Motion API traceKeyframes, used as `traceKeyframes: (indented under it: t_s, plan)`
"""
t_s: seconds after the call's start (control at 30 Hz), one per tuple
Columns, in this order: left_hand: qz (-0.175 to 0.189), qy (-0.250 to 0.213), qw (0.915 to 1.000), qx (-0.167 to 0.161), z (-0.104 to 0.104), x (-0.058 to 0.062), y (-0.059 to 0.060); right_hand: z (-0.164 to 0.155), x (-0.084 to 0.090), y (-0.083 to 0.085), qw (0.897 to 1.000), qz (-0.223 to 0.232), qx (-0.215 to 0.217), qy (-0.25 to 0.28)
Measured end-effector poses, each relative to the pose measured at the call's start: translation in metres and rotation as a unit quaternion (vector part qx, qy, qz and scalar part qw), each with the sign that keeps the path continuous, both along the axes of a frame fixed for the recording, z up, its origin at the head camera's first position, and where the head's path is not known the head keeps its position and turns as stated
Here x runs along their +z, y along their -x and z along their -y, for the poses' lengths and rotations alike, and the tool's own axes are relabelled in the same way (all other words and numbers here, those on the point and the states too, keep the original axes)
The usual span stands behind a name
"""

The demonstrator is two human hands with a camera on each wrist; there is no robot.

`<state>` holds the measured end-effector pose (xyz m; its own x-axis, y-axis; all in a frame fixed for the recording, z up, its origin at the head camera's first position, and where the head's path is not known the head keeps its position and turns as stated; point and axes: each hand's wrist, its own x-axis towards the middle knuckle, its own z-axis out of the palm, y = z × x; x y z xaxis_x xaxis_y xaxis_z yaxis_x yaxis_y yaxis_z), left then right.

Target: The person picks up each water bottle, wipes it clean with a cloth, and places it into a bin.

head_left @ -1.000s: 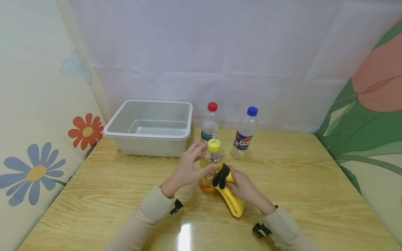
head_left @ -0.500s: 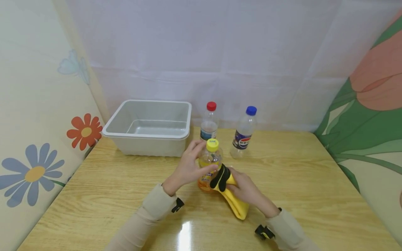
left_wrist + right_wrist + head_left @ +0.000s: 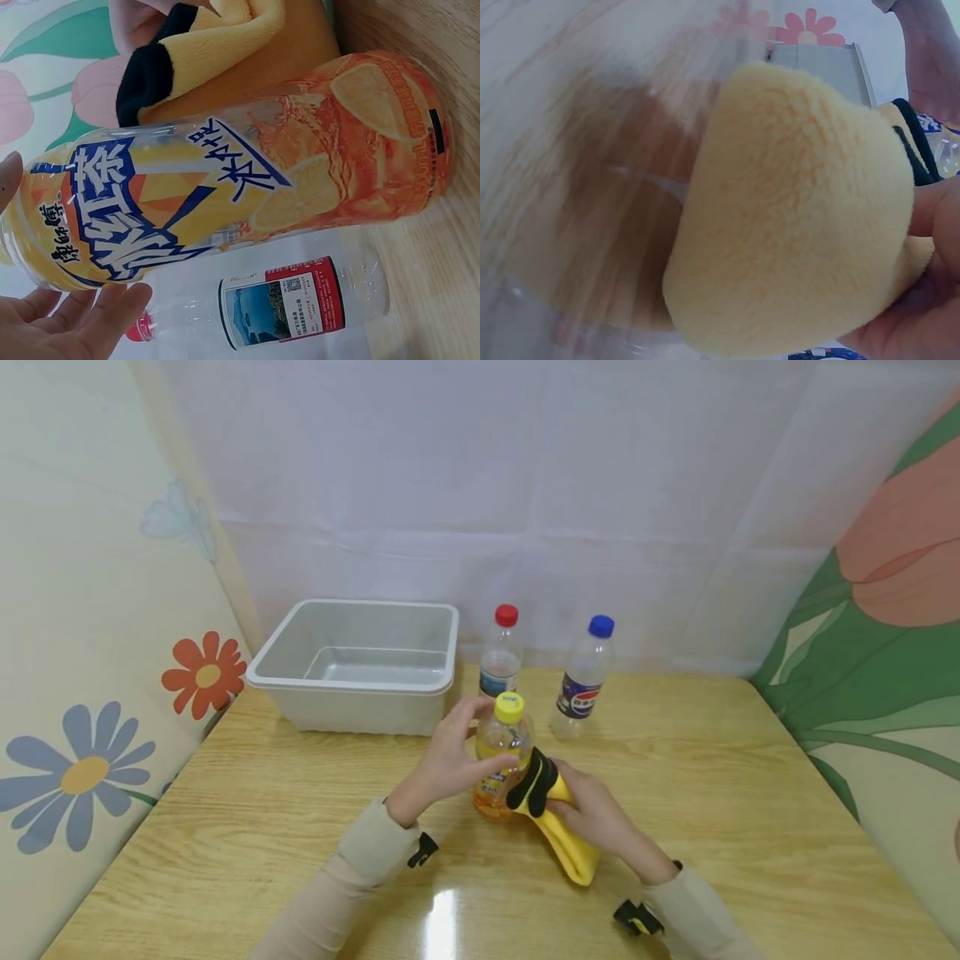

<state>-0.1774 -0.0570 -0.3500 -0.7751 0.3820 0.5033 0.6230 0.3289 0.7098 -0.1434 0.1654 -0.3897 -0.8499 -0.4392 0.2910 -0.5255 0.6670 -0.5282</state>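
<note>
Bottle with yellow cap [image 3: 504, 752] stands upright on the tabletop [image 3: 750, 793], near centre, orange drink inside, yellow-blue label. Left hand [image 3: 450, 760] wraps its upper body, fingers and thumb curled round it; in the left wrist view fingertips [image 3: 105, 315] lie against the label. Right hand [image 3: 592, 810] grips a yellow cloth [image 3: 562, 835] with black edge, fingers closed on it, cloth pressed against the bottle's lower right side. Cloth's loose end hangs down to the tabletop toward the person. Right wrist view is filled by the cloth [image 3: 795, 210], fuzzy pile, thumb at right edge; surroundings blurred.

Behind the held bottle: clear bottle with red cap [image 3: 502, 652] just beyond it, clear bottle with blue cap [image 3: 583, 681] to the right, both upright, apart from each other. White plastic tub [image 3: 375, 685] sits at back left, beside the red-capped one. Flower-print panels [image 3: 112, 693] flank the tabletop; white sheet behind.
</note>
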Motion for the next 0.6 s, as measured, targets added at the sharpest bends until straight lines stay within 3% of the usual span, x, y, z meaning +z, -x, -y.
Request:
traceKeyframes:
  t_s: [0.6]
  plan:
    - [-0.024, -0.012, 0.9996, -0.002, 0.004, -0.002, 0.002, -0.010, 0.018, -0.005, 0.999, -0.015, -0.021, 0.046]
